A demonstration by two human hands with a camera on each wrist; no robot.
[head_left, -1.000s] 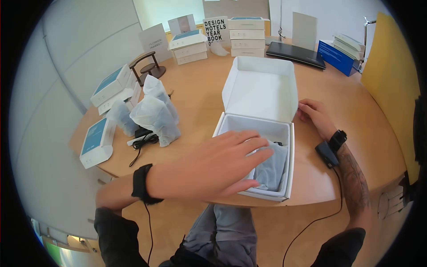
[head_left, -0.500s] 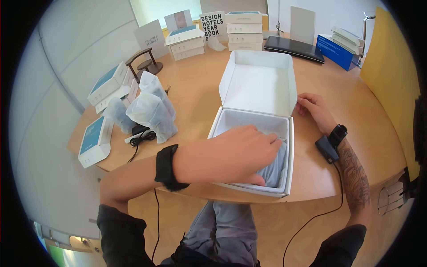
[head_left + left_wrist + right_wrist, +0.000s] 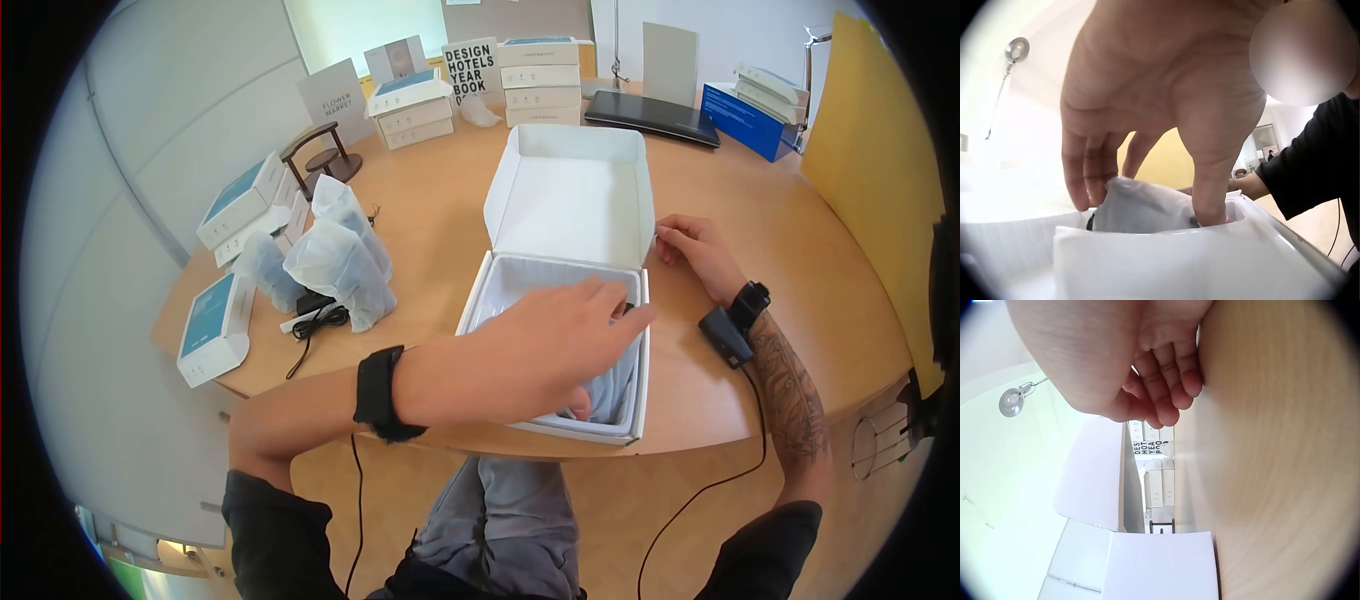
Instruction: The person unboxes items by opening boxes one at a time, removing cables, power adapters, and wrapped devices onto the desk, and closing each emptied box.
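An open white box [image 3: 643, 400] stands at the table's front edge with its lid [image 3: 570, 195] tipped back. Inside the box's white inner tray [image 3: 1147, 262] lies a package in greyish plastic wrapping [image 3: 1141, 209]; what is under the wrapping does not show. My left hand [image 3: 525, 345] reaches over the box from the left. In the left wrist view its thumb and fingers grip the package from opposite ends. My right hand [image 3: 705, 258] rests on the table just right of the lid, fingers loosely curled [image 3: 1166, 400] and holding nothing.
On the left stand several white plastic-wrapped bundles [image 3: 340, 260], a black cable [image 3: 318, 322] and white boxes with blue tops [image 3: 215, 325]. Behind them is a small dark wooden chair [image 3: 325, 160]. Stacked boxes [image 3: 540, 85], a black laptop [image 3: 650, 118] and a blue box [image 3: 745, 122] line the back.
My left hand has moved right and down into the box, and its fingers have closed round the wrapped package. The right hand stays beside the lid.
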